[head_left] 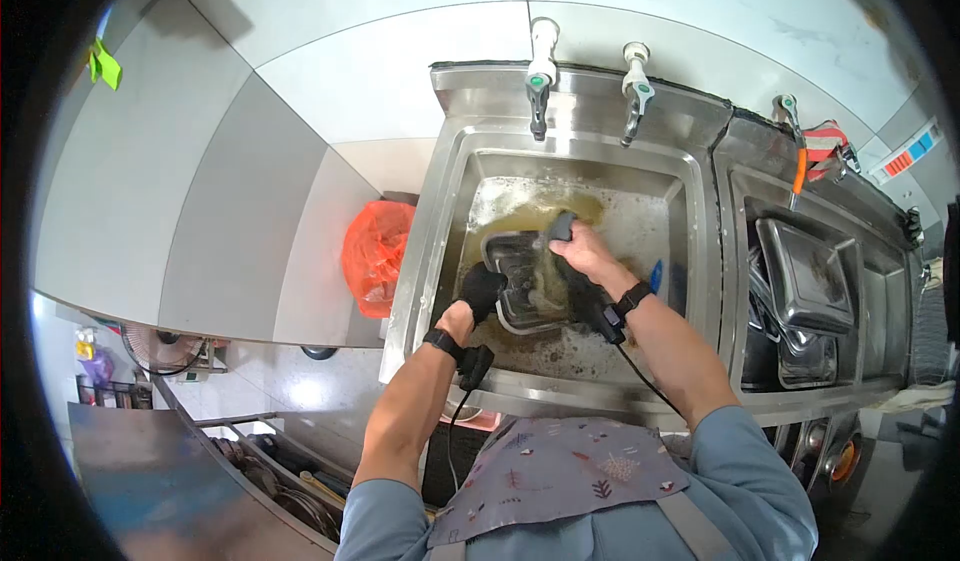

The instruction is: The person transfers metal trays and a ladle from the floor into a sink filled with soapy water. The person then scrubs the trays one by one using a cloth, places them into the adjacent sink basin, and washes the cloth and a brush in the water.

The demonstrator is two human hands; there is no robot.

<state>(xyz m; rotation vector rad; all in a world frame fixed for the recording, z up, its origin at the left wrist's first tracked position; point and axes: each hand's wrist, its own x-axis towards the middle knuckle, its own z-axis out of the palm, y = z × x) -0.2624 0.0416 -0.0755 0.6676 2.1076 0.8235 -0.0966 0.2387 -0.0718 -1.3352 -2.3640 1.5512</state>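
In the head view, my left hand (483, 293), in a black glove, is closed on the left edge of a rectangular metal pan (508, 318). The pan sits tilted in the sink basin (640, 196), over murky yellowish water. My right hand (588, 253) is at the pan's right side, its fingers wrapped round something dark grey (562, 226) whose kind I cannot make out. Black covering shows on the lower part of that hand. Each wrist carries a dark band with a cabled device. A small blue object (656, 276) lies in the basin, right of my right wrist.
Two taps (538, 96) stick out above the basin. In the right-hand sink, metal pans (808, 273) are stacked under a tap with an orange hose (800, 171). A red plastic bag (377, 259) stands left of the sink. Utensils fill a rack at lower left.
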